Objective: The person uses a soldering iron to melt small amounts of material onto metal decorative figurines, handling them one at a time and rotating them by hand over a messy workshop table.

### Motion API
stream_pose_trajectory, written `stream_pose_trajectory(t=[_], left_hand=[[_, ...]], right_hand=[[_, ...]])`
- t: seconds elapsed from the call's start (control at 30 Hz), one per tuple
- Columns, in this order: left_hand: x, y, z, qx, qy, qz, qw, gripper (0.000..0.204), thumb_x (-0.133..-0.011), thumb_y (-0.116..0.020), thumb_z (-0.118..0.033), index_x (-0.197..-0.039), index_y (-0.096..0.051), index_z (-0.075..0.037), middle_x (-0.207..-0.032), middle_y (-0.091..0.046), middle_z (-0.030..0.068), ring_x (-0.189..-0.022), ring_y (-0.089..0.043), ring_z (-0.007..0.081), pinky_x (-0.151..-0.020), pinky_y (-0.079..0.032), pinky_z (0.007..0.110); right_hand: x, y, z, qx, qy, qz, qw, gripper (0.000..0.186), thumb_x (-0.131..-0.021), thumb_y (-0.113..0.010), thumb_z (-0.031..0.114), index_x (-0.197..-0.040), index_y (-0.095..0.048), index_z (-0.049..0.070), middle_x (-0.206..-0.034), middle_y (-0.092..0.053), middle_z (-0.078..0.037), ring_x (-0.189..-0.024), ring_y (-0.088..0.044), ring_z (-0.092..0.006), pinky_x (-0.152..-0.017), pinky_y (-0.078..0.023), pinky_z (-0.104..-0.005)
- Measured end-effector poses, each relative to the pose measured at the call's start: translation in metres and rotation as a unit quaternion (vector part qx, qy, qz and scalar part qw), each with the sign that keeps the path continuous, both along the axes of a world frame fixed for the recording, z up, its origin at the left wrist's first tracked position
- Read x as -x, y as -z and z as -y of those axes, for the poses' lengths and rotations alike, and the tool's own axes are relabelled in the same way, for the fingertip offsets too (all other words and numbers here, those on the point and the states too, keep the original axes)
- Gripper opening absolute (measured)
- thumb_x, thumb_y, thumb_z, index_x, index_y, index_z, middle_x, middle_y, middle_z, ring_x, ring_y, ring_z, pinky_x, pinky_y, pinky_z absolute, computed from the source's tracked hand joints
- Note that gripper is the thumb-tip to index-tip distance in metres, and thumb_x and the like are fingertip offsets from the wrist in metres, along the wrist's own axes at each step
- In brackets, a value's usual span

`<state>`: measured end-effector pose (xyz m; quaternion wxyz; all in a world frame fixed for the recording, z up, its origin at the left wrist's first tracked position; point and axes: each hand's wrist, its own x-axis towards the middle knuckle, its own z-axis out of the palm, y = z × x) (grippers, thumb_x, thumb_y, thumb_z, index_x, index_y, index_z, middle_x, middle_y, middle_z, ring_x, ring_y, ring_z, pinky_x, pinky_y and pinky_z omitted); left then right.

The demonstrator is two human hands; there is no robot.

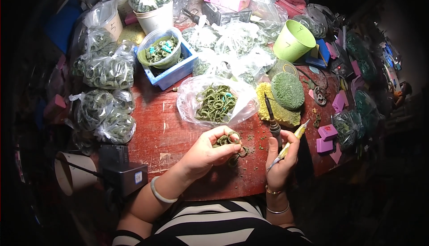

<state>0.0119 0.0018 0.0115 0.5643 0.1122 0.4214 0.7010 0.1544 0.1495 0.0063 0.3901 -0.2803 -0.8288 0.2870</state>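
Note:
My left hand (201,154) is closed around several small green rings (233,137), which look like wax; some stick out past the fingertips. In my right hand (282,168) are two tools at once. One is a heated pen like a soldering iron (274,129), dark-handled, its thin tip pointing up and away from me. The other is a slim yellow-wrapped pick (300,132), held slantwise between the fingers. Beyond my hands lies an opened plastic bag (186,104) with a heap of similar green rings (215,105), a few bits of turquoise among them.
Round green (288,90) and yellow (264,93) textured pads sit right of the bag. Behind stand a blue tray (173,79) with a tub (145,57), and a green cup (293,40). Filled bags (109,67) line the left. Pink blocks (327,132) lie right; green crumbs dot the red table (165,145).

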Motion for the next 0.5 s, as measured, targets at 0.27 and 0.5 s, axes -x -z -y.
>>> stream_pose_trajectory(t=[0.27, 0.5], left_hand=[[0.003, 0.003, 0.0, 0.005, -0.024, 0.004, 1.0, 0.015, -0.091, -0.069, -0.005, -0.103, -0.06, -0.008, -0.083, -0.062, -0.002, -0.059, -0.044, 0.0005, -0.049, -0.029, 0.017], [0.001, 0.008, -0.001, 0.003, -0.024, 0.005, 1.0, 0.015, -0.092, -0.068, -0.005, -0.104, -0.059, -0.007, -0.085, -0.063, 0.0, -0.056, -0.042, 0.0006, -0.048, -0.028, 0.017]], right_hand=[[-0.018, -0.015, -0.008, -0.119, 0.059, 0.069, 0.989, 0.022, -0.091, -0.069, 0.008, -0.111, -0.062, 0.002, -0.091, -0.066, -0.02, -0.079, -0.066, -0.0399, -0.067, -0.053, -0.0423], [-0.029, -0.013, -0.014, -0.14, 0.036, 0.112, 0.983, 0.025, -0.088, -0.07, 0.002, -0.112, -0.062, 0.001, -0.089, -0.066, -0.019, -0.076, -0.066, -0.0394, -0.066, -0.053, -0.0431]])
